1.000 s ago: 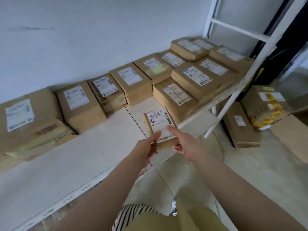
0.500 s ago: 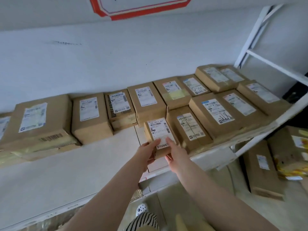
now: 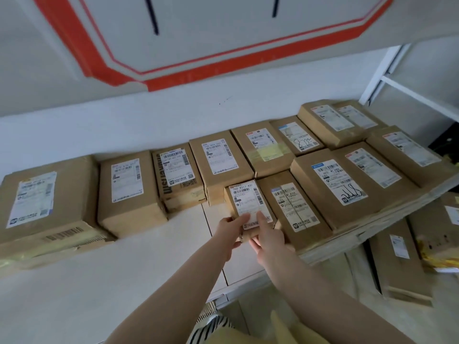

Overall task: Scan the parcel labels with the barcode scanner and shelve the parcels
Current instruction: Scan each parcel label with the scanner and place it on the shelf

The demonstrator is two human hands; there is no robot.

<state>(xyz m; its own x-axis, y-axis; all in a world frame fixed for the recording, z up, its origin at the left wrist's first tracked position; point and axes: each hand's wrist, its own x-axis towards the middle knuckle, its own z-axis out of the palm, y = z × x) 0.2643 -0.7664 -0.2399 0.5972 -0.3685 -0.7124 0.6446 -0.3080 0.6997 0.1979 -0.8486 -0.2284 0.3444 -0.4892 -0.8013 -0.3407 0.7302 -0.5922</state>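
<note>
A small brown parcel (image 3: pixel 244 202) with a white barcode label lies on the white shelf (image 3: pixel 124 264), tucked beside a longer parcel (image 3: pixel 293 207) on its right. My left hand (image 3: pixel 229 230) holds its near left corner, thumb on the label. My right hand (image 3: pixel 267 235) holds its near right corner, thumb laid on the label and fingers under the front edge. No barcode scanner is in view.
Two rows of labelled cardboard parcels (image 3: pixel 218 165) fill the shelf's back and right. A large parcel (image 3: pixel 47 202) sits at the far left. More boxes (image 3: pixel 400 259) stand on the floor below right. A white shelf board with red lines (image 3: pixel 198 45) hangs overhead.
Both hands have carried the small parcel forward onto the shelf and slid it in against the longer parcel on its right. The camera has tilted upward.
</note>
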